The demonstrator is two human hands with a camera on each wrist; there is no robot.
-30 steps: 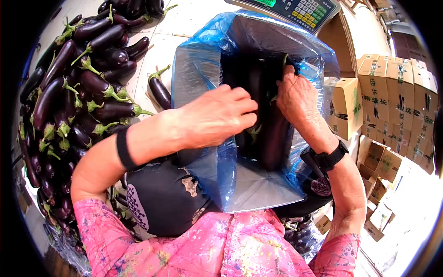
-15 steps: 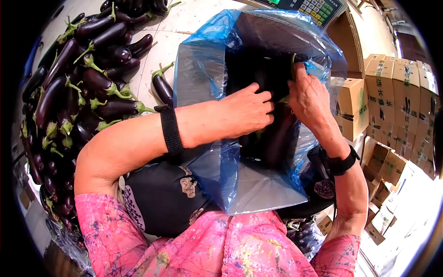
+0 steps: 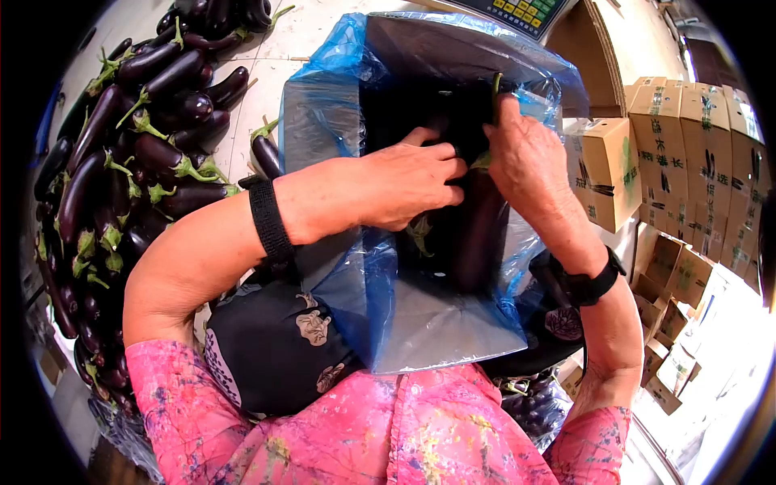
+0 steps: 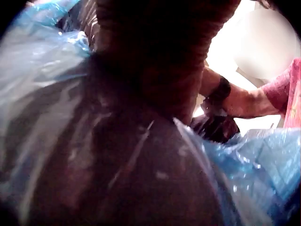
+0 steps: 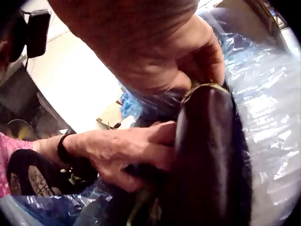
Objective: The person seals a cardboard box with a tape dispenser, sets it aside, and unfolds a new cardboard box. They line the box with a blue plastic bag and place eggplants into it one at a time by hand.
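A box lined with a blue plastic bag (image 3: 319,121) stands before the person, with dark purple eggplants inside. My right hand (image 3: 529,158) pinches the stem end of an eggplant (image 5: 207,141) at the box's right side; its green stem pokes up past the fingers. My left hand (image 3: 416,182) reaches over the left rim into the box, fingers bent loosely downward. Seen from the right wrist, those left fingertips lie right at the eggplant's side and are partly hidden behind it. In the left wrist view, the clear-blue liner (image 4: 254,165) and the wrist's underside cover most of the picture.
A big heap of eggplants (image 3: 153,153) lies on the left, and one single eggplant (image 3: 265,153) is close beside the box. A scale with a keypad (image 3: 517,12) is behind the box. Stacked cardboard boxes (image 3: 687,153) stand to the right.
The left hand has shifted right inside the box, towards the right hand and its eggplant. The right hand has kept its grip at the stem end. The head view has shifted slightly.
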